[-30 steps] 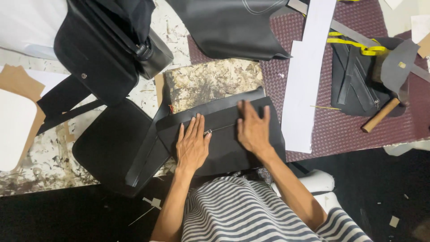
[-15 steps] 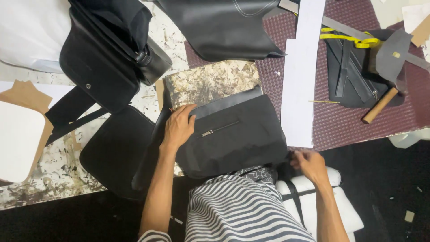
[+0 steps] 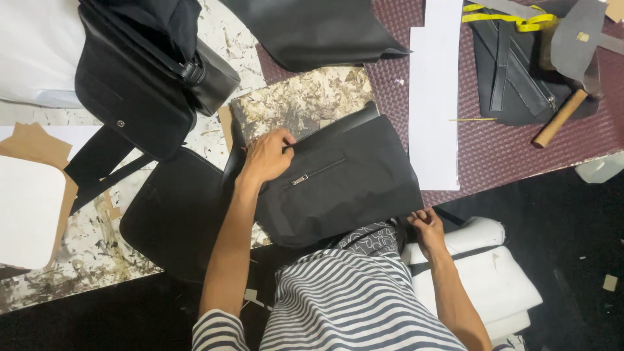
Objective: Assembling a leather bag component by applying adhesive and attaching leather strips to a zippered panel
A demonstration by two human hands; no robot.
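A black fabric bag panel [image 3: 351,188] with a slanted silver zipper [image 3: 315,173] lies on the worktable's front edge. My left hand [image 3: 265,158] rests on its upper left corner, fingers curled over the black leather edge behind it. My right hand [image 3: 426,225] is low at the panel's lower right corner, fingers closed on that corner by a black strap. A flat black leather piece [image 3: 175,214] lies left of my left arm.
A black leather bag [image 3: 140,84] sits at upper left, brown card patterns [image 3: 36,195] at far left. A long white paper strip [image 3: 434,97] lies on the maroon mat [image 3: 507,149], with a wooden-handled hammer [image 3: 559,117] and black pieces at right. White foam [image 3: 481,273] is below.
My right hand left the panel top and dropped to its lower right corner. My left hand moved up to the panel's upper left corner. The zipper side now shows.
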